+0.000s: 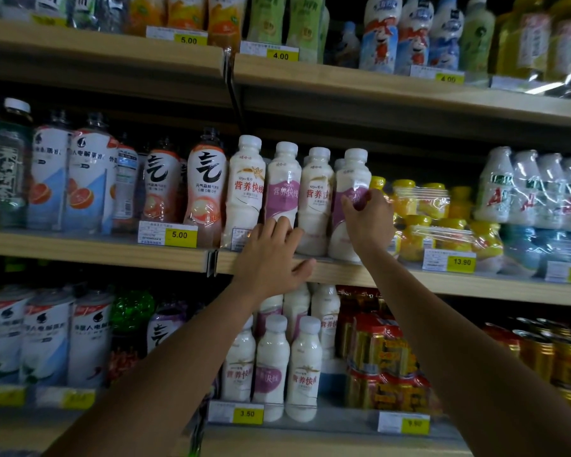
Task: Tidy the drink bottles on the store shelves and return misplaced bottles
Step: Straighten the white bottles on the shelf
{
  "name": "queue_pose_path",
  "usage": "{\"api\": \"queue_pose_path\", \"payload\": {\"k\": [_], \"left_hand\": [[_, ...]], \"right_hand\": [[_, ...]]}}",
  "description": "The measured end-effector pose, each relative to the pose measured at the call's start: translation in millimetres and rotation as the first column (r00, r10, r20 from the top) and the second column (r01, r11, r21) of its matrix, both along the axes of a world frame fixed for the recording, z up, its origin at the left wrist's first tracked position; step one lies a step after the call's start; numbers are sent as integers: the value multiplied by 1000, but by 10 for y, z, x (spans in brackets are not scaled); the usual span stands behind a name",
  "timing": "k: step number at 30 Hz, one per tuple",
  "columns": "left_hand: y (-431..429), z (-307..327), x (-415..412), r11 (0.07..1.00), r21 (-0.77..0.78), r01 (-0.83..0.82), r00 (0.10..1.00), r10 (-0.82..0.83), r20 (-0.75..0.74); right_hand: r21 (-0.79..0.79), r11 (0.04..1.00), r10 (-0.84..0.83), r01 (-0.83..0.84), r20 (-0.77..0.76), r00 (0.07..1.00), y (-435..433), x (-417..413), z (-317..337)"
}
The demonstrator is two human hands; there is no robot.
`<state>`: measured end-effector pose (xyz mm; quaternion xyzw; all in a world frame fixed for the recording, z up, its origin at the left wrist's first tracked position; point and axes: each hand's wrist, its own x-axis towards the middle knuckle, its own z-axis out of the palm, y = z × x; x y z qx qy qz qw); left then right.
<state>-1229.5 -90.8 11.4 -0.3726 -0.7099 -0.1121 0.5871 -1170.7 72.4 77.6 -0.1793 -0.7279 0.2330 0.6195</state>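
Fingers [285,225] of the left hand [271,258] are lying straight and relaxed, touching the six o'clock end of the second milk bottle [282,189], a purple-labelled one standing upright in a row of four on the middle shelf [409,282], while the thumb is resting on the shelf's front edge. Toward three o'clock from it, the right hand [368,222] is curling thumb and fingers round the fourth milk bottle [351,179], also purple-labelled and upright, standing at the row's three o'clock end just beside wrapped yellow jars [422,199].
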Motion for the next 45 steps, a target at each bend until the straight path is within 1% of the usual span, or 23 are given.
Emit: {"api": "queue_pose_path", "payload": {"k": [2,9,15,17,21,24,29,32,33,35,37,39,41,43,45], "left_hand": [[-1,2,8,1000,-5,-5,1000,5,7],[-15,-2,19,1000,-15,15,1000,-15,26],[-11,-3,-8,1000,-15,2,1000,-2,5],[-15,-2,-14,1000,-30,-9,1000,10,18],[-58,13,10,996,-89,-8,998,14,69],[-106,18,32,987,-160,29,991,-8,133],[-298,-20,93,951,-308,8,983,49,175],[-515,-204,125,961,-277,9,975,53,215],[-611,-285,129,965,-260,-23,971,84,226],[-822,-449,136,964,-248,-96,967,149,205],[-1029,-607,143,952,-279,-122,970,175,171],[-1232,-781,115,922,-356,-149,959,223,175],[-1457,-994,63,890,-420,-178,929,293,227],[-1716,-1225,13,882,-437,-178,895,330,301],[-1988,-1464,-15,872,-455,-179,864,361,351]], "right_hand": [[41,999,-32,32,3,999,12,8,-5],[13,999,47,-47,-3,999,35,10,-1],[50,997,-58,58,9,998,-12,28,-12],[70,997,-46,45,10,999,-20,50,-30],[100,995,-16,9,68,998,-90,147,-135],[169,985,-56,33,136,989,-227,249,-284],[398,917,-113,20,213,970,-463,365,-604],[451,891,-68,-54,250,966,-617,414,-786],[470,879,-57,-79,270,961,-680,419,-852],[543,834,-87,-98,306,948,-828,392,-995],[589,805,-149,-73,320,935,-997,329,-1134],[540,840,-175,-55,365,915,-1196,277,-1249],[488,869,-136,-81,395,909,-1393,237,-1376],[526,839,-105,-143,414,904,-1591,195,-1545],[565,788,-65,-243,469,881,-1806,135,-1761]]}}
